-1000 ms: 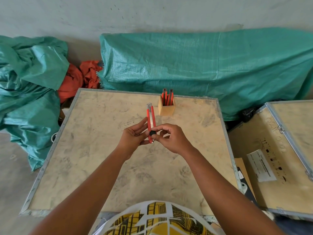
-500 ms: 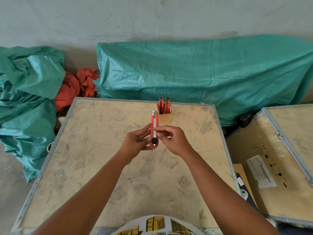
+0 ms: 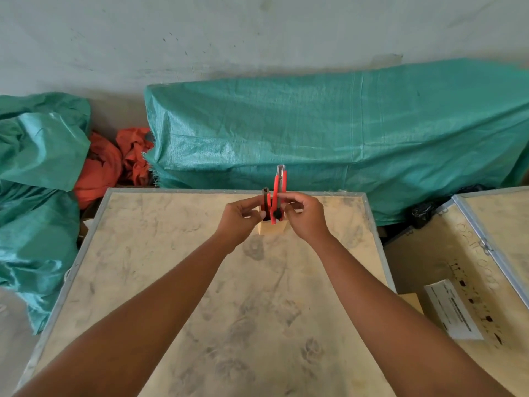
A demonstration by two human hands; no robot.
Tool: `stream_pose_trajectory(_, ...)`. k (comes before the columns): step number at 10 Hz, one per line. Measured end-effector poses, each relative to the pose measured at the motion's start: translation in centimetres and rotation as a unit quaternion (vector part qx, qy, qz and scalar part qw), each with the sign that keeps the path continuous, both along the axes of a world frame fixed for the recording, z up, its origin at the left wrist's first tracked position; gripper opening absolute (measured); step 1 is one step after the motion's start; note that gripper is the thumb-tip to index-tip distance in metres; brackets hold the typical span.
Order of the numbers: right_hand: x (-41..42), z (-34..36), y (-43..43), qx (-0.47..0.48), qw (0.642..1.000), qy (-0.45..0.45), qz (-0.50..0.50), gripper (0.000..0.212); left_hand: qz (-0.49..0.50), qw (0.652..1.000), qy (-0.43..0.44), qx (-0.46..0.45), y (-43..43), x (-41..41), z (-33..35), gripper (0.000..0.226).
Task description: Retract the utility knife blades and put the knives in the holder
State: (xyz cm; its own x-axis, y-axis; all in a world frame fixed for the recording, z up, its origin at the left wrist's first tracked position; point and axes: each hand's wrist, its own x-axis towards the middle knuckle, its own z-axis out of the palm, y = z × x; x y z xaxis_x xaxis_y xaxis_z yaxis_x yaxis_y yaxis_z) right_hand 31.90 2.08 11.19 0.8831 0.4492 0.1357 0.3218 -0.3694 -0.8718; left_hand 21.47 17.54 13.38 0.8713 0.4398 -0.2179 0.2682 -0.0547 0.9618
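Note:
I hold a red utility knife upright in my right hand, metal tip up and black knob at its lower end. No blade shows past the tip. Its lower end sits at the mouth of the small wooden holder, which stands near the far edge of the wooden table. Other knives stand in the holder, just left of the held one. My left hand is curled at the holder's left side, fingertips close to the knob. Whether it grips anything is hidden.
A green tarp-covered heap lies behind the table, with more green tarp and orange cloth on the left. A wooden crate bearing a white label stands to the right.
Both hands have carried the knife away from me, from mid-table to the holder. The knife now stands at the holder's mouth. The camera has tipped upward.

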Motion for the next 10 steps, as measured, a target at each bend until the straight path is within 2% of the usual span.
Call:
stream_pose_trajectory(1, 1.8, -2.1, 0.9, -0.021, 0.999, -0.023, -0.033, 0.027, -0.009, 0.994, 0.062, 0.091, 0.5, 2.4, -1.8, 0.061)
stream_pose_trajectory(2, 2.8, -4.1, 1.7, -0.040, 0.998, -0.044, -0.036, 0.026, -0.046, 0.981, 0.105, 0.157, 0.8, 4.1, -3.7, 0.088)
stream_pose_trajectory(3, 3.1, -5.9, 2.1, -0.060, 0.995, -0.071, -0.025, 0.026, -0.070, 0.970, 0.142, 0.182, 1.3, 5.2, -5.7, 0.107)
stream_pose_trajectory(4, 3.1, -7.3, 2.4, -0.086, 0.993, -0.086, -0.011, 0.028, -0.089, 0.966, 0.172, 0.170, 1.4, 5.7, -7.1, 0.112)
stream_pose_trajectory(6, 2.9, -8.1, 2.1, -0.113, 0.986, -0.118, -0.014, 0.035, -0.087, 0.971, 0.176, 0.138, 1.5, 6.2, -8.5, 0.107)
stream_pose_trajectory(10, 2.7, -7.9, 1.4, -0.070, 0.995, -0.067, -0.021, 0.033, -0.064, 0.978, 0.164, 0.113, 0.4, 6.2, -7.3, 0.097)
